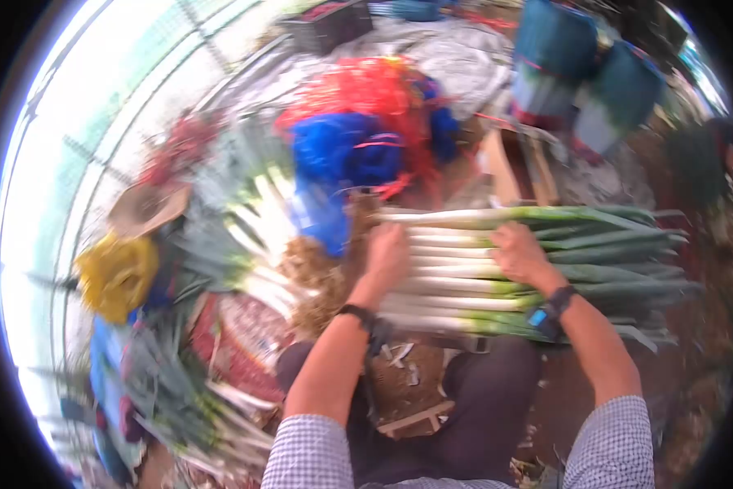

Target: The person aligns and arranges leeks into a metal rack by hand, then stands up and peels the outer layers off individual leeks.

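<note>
A row of leeks lies side by side in front of me, white ends to the left and green leaves to the right. My left hand rests at the white ends, near the roots, with its fingers curled down. Farther right, my right hand is on the upper leeks where white turns green, fingers bent onto the stalks. Motion blur hides exactly what the fingertips of each hand grip. The topmost leek runs just beyond both hands.
More leeks with brown roots lie to the left, others at the lower left. Beyond are blue netting, red netting and a cardboard box. A yellow bundle and a straw-coloured hat are far left.
</note>
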`<state>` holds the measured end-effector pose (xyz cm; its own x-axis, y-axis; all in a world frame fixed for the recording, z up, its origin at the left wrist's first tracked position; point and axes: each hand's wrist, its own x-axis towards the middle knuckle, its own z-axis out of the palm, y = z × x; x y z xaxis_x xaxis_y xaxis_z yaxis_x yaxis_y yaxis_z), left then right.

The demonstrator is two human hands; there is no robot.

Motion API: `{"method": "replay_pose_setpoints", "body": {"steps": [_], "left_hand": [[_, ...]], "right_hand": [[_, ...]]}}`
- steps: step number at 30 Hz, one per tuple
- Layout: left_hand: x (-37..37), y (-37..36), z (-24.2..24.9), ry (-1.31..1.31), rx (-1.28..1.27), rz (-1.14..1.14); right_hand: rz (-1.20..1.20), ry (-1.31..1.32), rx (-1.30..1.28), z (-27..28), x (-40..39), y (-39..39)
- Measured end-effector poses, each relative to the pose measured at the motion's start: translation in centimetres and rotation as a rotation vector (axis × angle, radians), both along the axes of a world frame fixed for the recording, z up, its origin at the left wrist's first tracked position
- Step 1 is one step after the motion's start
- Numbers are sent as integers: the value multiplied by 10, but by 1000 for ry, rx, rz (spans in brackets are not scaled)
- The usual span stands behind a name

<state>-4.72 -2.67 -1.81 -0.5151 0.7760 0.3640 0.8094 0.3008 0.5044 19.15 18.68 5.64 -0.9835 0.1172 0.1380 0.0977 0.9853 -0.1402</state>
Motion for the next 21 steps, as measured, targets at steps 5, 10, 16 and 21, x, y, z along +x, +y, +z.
{"method": "replay_pose_setpoints", "body": {"steps": [5, 10, 16, 21], "left_hand": [[-14, -111, 103, -33, -24, -30], [-12, -426, 173, -513, -61, 621], [182, -761, 105, -524, -160, 1531], [323, -778, -50, -1174, 210, 1590]], "right_hand": [[-21, 161, -145, -18, 3, 6], [-83, 31, -199, -28, -2, 34], [-136, -93, -382, 28, -13, 39], [-367, 125, -736, 40, -16, 103]]}}
